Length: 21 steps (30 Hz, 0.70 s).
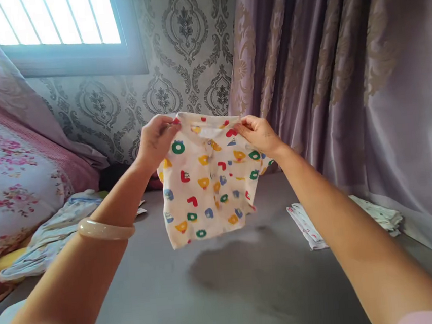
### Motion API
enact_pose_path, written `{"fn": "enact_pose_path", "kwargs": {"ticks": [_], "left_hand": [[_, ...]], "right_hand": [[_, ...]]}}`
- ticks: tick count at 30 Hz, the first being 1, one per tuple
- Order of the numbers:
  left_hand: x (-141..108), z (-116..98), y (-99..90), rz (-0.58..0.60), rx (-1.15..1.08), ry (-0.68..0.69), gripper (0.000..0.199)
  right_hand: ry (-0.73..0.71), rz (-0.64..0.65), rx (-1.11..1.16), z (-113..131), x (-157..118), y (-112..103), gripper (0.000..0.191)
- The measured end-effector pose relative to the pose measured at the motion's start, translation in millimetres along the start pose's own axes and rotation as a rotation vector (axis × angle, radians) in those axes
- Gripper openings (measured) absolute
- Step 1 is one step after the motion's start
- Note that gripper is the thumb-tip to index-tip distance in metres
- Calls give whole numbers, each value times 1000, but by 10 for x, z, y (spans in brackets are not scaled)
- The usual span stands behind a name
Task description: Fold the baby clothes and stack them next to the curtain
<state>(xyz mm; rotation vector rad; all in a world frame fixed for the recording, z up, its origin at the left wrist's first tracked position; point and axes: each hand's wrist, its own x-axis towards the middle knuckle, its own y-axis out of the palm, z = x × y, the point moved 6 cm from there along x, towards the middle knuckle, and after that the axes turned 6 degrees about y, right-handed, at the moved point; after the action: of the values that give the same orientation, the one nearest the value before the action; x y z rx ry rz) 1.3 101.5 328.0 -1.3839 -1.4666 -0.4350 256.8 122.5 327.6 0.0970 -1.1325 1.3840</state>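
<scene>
Spanning left hand (159, 141) and right hand (260, 135), white multicolour-printed fabric shirt (205, 183) hangs below both; each grip pinches one upper corner; flat grey surface (148, 296) beneath.

Damask wallpaper (183, 27), purple curtains (305, 61), barred window (53, 20) (brightly lit)

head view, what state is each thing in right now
Printed shirt: held up, hanging clear of the grey sheet
Left hand: pinching the shirt's top edge
Right hand: pinching the shirt's top edge
White clothes: folded, lying flat
Pale blue clothes: lying rumpled
Purple curtain: hanging in folds
Window: bright; open or shut unclear
</scene>
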Motion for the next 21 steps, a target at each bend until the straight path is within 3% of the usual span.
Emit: {"fn": "enact_pose_path", "kwargs": {"ticks": [2,5,8,11,16,18,21], "left_hand": [[20,137,36,0,-76,-114,30],[38,275,60,-28,-92,-165,29],[57,315,100,-22,-59,-135,25],[85,269,80,-139,42,-73,22],[137,194,147,-167,179,55,15],[115,279,130,-241,139,-5,15],[45,463,208,-213,-28,-148,18]], "right_hand": [[13,52,4,-68,39,66,30],[5,16,-5,-135,68,71,28],[-22,-16,-151,-135,57,68,24],[-41,-136,-300,-62,17,43,25],[-46,-67,-495,34,-19,197,26],[-36,-116,-539,49,-29,190,27],[-37,-124,-550,57,-38,190,23]]}}
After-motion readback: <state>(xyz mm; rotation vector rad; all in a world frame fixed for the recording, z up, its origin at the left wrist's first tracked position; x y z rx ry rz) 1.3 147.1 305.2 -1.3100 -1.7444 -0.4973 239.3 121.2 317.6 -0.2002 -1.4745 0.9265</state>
